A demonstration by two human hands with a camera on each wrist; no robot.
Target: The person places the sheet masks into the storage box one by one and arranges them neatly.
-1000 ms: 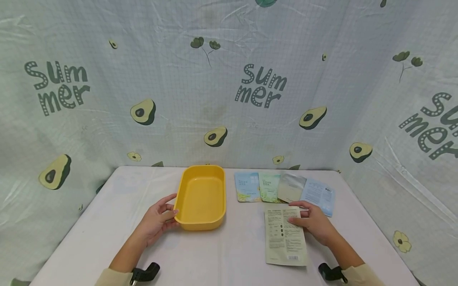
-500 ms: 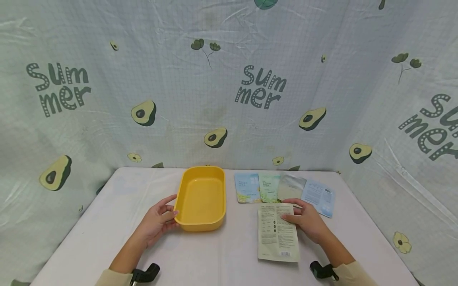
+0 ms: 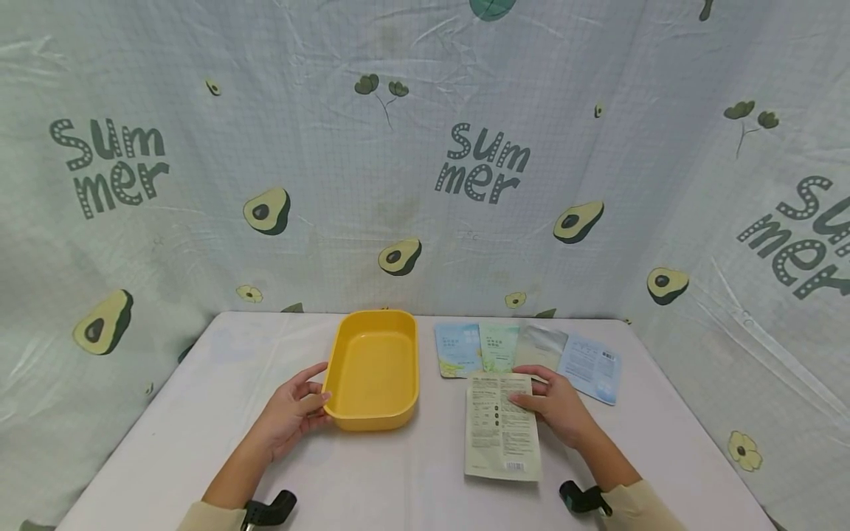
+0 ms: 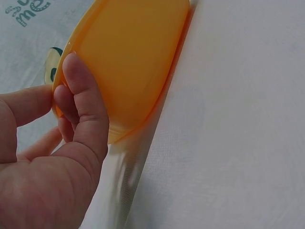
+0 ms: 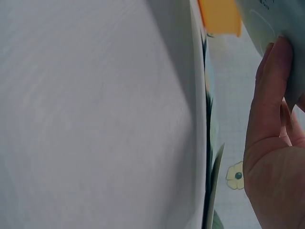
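Observation:
My left hand point(image 3: 287, 414) pinches the near-left edge of a yellow plastic tub point(image 3: 374, 422) on the table; in the left wrist view, thumb and fingers close over its rim point(image 4: 71, 45). With thumb on the front and fingers behind, my right hand point(image 3: 563, 411) grips the right edge of a pale green sheet mask packet point(image 3: 501, 442). Its printed side with small text and a barcode faces me. It is held up in front of the table, to the right of the tub. The right wrist view catches only part of this packet point(image 5: 271, 21).
Along the back right of the white table point(image 3: 166, 442) lie several more packets: a blue one point(image 3: 458, 350), a green one point(image 3: 498, 346), a silvery one point(image 3: 541, 346) and a light blue one point(image 3: 591, 369). A printed curtain point(image 3: 319, 184) surrounds the table.
My right hand has carried the packet leftward and slightly up, closer to the tub. The left hand and the tub have stayed in place.

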